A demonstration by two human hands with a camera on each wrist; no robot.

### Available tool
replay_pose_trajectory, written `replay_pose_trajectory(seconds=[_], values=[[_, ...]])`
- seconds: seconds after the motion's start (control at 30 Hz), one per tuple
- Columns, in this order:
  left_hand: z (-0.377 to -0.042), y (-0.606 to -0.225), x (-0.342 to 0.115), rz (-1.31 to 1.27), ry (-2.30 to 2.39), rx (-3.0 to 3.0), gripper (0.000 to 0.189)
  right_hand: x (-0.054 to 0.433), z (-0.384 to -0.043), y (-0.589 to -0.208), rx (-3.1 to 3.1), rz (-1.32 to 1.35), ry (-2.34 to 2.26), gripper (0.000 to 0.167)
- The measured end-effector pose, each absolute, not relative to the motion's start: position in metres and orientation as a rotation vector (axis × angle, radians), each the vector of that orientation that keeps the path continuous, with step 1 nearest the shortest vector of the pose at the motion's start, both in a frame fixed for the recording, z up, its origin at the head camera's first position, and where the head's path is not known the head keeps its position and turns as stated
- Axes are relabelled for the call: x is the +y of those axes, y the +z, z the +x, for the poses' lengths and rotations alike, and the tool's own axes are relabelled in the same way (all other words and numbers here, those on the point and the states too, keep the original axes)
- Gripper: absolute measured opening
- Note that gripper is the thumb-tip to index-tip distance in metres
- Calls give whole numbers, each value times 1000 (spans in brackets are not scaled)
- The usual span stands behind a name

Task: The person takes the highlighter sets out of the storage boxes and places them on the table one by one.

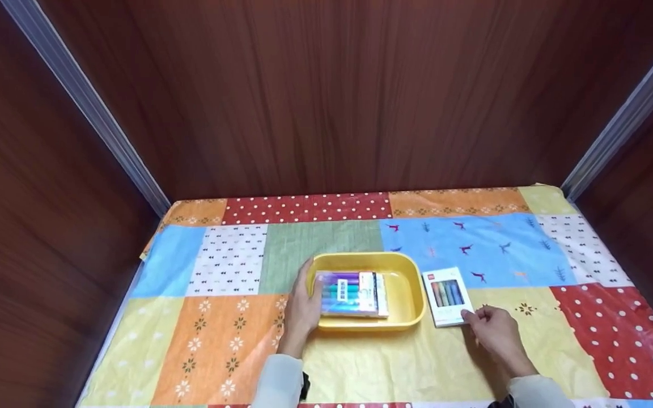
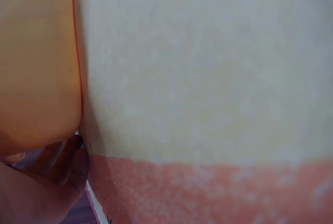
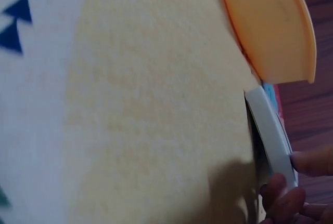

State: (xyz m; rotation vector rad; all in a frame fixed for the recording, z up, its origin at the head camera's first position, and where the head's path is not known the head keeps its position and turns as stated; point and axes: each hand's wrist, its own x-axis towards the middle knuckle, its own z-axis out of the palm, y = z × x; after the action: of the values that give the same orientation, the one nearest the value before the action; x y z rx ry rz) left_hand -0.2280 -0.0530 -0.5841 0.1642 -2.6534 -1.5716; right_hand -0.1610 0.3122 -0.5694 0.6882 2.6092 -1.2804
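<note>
A yellow plastic basin [image 1: 406,294] stands on the patterned tablecloth. My left hand [image 1: 302,309] grips its left end, fingers along the outer wall and thumb over the rim. In the left wrist view, the fingers [image 2: 78,169] bend round the basin's end [image 2: 39,68]. Inside the basin lies a clear pack of coloured pens [image 1: 340,294], partly on top of another pack with a pale edge. To the basin's right is a white box of colour sticks [image 1: 445,314] with a window. My right hand [image 1: 494,334] pinches its near right corner; the right wrist view shows the box [image 3: 273,133] tilted slightly off the cloth.
The patchwork tablecloth [image 1: 236,340] covers the table. Dark wooden panels [image 1: 326,102] rise behind it and on both sides, with grey metal strips [image 1: 85,102] at the corners. The basin's right wall [image 3: 276,26] is close to the white box.
</note>
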Motion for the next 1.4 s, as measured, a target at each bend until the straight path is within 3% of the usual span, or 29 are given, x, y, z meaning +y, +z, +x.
replay_pose_trajectory(seconds=[1.4], values=[[-227, -587, -55, 119, -1546, -2624, 51, 299, -178, -541, 2877, 327, -1141, 28]])
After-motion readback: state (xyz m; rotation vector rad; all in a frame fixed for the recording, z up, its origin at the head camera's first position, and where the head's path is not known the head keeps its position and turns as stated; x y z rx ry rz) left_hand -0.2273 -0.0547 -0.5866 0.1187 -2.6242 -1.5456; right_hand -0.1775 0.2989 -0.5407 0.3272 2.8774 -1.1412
